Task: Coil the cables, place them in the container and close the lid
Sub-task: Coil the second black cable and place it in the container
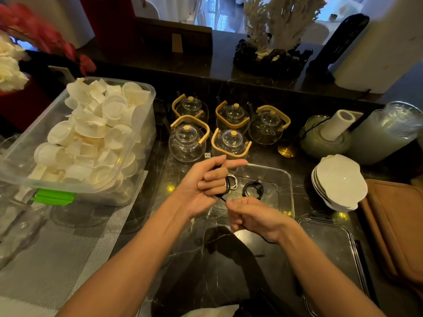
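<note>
Dark marble counter; glass teapots, cluttered.

Both forearms are bare, no sleeves, rings or watch.

Head-worn view, down onto countertop

Black cable, thin, partly wound in loops around curled fingers at frame centre; loose tail running down and right toward lower centre. Clear rectangular container, open, just right of centre on the dark bench. Inside, on the floor of it: coiled white cable at left, partly hidden; coiled black cable beside it, flat, apart from the walls. Clear lid with dark rim, flat on the bench at lower right, just below the container.
</note>
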`<act>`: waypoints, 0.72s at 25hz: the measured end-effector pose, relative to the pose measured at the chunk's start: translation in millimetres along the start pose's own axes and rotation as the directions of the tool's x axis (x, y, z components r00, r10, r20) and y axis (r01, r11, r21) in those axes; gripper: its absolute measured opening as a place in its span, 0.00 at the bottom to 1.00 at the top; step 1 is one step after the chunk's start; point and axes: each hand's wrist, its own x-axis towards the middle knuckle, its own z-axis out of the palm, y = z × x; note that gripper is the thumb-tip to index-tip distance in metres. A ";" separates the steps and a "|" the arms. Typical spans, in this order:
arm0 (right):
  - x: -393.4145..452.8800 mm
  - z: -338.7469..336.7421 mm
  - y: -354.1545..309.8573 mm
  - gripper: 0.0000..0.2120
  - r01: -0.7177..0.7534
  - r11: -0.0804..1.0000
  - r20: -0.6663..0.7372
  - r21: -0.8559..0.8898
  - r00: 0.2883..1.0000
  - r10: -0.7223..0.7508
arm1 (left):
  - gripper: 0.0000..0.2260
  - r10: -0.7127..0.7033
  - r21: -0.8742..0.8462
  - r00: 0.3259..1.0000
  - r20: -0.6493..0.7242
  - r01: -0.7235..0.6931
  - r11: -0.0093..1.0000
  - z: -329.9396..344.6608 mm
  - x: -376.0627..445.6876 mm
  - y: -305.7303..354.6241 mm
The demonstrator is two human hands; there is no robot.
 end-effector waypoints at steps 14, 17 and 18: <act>-3.9 -5.4 -72.2 0.16 0.017 0.943 -0.389 -0.332 0.908 -0.154 | 0.27 -0.072 0.551 0.961 -0.266 0.213 0.807 -1.5 0.1 -23.6; -9.8 18.0 -68.3 0.12 -0.004 0.829 -0.417 -0.559 0.866 -0.276 | 0.23 0.034 0.437 0.930 -0.367 0.140 0.889 -4.3 7.2 -26.8; -12.7 25.4 -65.4 0.12 0.011 0.807 -0.407 -0.590 0.860 -0.309 | 0.22 0.066 0.393 0.917 -0.392 0.102 0.914 -6.4 9.5 -27.1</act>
